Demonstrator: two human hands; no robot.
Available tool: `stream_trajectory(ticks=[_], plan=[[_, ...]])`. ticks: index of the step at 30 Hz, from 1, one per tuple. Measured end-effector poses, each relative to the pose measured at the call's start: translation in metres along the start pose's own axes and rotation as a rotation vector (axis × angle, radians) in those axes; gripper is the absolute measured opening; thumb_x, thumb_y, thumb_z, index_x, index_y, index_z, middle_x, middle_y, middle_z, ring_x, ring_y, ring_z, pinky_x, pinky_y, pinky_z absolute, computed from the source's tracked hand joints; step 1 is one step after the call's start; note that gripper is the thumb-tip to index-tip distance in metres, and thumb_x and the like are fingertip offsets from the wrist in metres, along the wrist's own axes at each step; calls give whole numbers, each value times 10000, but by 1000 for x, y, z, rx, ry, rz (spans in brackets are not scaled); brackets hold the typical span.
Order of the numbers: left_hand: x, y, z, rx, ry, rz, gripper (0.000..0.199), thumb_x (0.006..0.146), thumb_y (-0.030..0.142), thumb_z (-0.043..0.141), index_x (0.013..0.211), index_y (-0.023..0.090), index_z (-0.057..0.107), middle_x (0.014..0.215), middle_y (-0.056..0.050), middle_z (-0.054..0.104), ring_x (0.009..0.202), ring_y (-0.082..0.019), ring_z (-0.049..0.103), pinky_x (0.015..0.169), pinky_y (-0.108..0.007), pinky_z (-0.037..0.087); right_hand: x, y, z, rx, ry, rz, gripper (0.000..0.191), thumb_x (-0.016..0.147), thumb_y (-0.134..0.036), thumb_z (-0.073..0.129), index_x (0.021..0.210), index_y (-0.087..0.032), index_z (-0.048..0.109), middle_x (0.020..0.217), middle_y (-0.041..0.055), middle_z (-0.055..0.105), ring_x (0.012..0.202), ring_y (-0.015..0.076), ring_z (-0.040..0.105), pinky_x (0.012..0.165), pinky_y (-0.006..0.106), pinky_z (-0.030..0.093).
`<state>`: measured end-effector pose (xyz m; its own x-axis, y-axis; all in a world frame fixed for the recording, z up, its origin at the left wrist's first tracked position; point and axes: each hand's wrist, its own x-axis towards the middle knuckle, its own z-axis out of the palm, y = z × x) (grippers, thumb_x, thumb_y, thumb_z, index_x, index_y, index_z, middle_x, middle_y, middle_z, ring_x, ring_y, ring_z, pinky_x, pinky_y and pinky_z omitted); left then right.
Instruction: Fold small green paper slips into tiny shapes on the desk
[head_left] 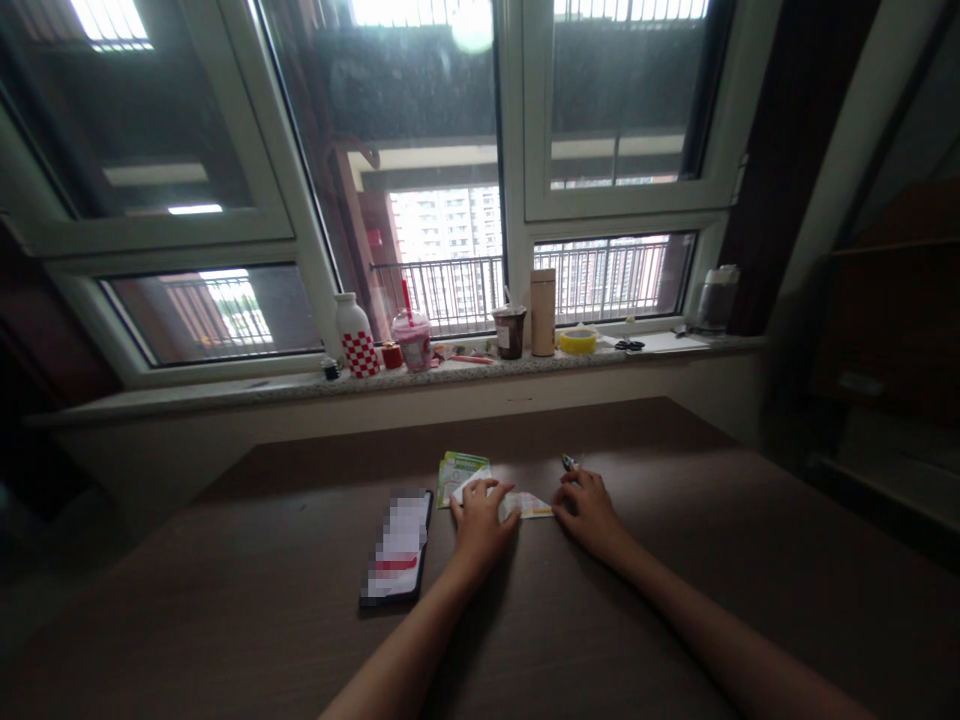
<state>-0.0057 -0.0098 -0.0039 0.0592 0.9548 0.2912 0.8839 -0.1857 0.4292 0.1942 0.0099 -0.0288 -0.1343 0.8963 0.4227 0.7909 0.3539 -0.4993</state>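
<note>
On the brown table, a folded paper [534, 506] with pale, yellowish print lies between my two hands. My left hand [482, 515] rests with spread fingers on the paper's left part. Under and behind that hand are green and white printed sheets [466, 463]. My right hand [586, 508] is at the paper's right tip, its fingers curled together; what they hold, if anything, is too small to tell. Just beyond its fingertips a small dark and light object [569, 462] shows, partly hidden by the fingers. Left of my left hand lies a phone [399, 548], its screen lit and blurred out.
Behind the table [645, 425], the windowsill [300, 386] bears a checkered bottle [358, 340], a pink cup [412, 340], a dark drink cup [510, 332], a tan box [542, 312], yellow tape [577, 342], scissors [629, 345] and a jar [718, 298].
</note>
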Motion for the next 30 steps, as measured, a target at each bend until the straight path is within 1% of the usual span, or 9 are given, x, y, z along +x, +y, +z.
stream_trajectory(ticks=[3,5,10,13,16,21,27,30], plan=[[-1,2,-1,9,-16,-4,249,846,361,608,1072,360,713,1310,-48,583,1326,-324,382,1094,-689,145,0,0,0,25,15,-40,122,818,-226,636,898,-213,726,1137,114,579,1167,292,458,1017,455,393],[-1,1,0,13,-19,-9,216,846,360,610,1023,353,734,1323,-49,577,1336,-330,369,1092,-699,123,-1,1,0,47,12,-90,160,819,-222,637,937,-249,742,1132,100,586,1168,287,459,1027,463,383],[-2,0,2,0,-12,5,202,846,364,612,996,334,745,1326,-57,577,1340,-328,364,1097,-696,114,-3,3,1,68,-31,-201,186,801,-192,662,880,-317,775,1126,71,601,1162,271,471,1043,464,366],[-2,-1,2,-9,-11,10,187,853,366,604,957,325,754,1322,-55,578,1340,-328,364,1094,-703,107,-3,4,3,54,-27,-216,156,801,-220,674,868,-316,778,1114,71,612,1144,269,485,1038,473,369],[-1,-1,2,-15,-16,17,177,850,368,608,924,321,763,1320,-56,579,1340,-333,361,1089,-713,96,-2,5,4,37,-6,-208,148,816,-228,656,868,-291,780,1084,74,627,1113,262,504,1022,465,387],[-1,0,0,-51,-46,58,148,819,389,646,864,328,774,1294,-45,596,1322,-326,371,1096,-704,87,0,5,3,8,-17,-181,192,837,-216,628,955,-263,772,1049,75,654,1067,255,525,992,431,416],[-1,-2,0,-95,-121,136,119,774,384,697,866,378,773,1312,-9,582,1334,-332,348,1109,-694,48,0,1,0,24,-31,-194,204,864,-230,599,1004,-233,747,1044,70,690,1049,246,553,988,417,424],[-1,-3,-1,-97,-95,137,233,770,385,704,999,395,744,1315,-18,576,1327,-321,362,1123,-668,75,0,2,2,38,-32,-219,196,860,-257,609,1005,-234,740,1054,59,702,1056,244,554,1000,431,418]])
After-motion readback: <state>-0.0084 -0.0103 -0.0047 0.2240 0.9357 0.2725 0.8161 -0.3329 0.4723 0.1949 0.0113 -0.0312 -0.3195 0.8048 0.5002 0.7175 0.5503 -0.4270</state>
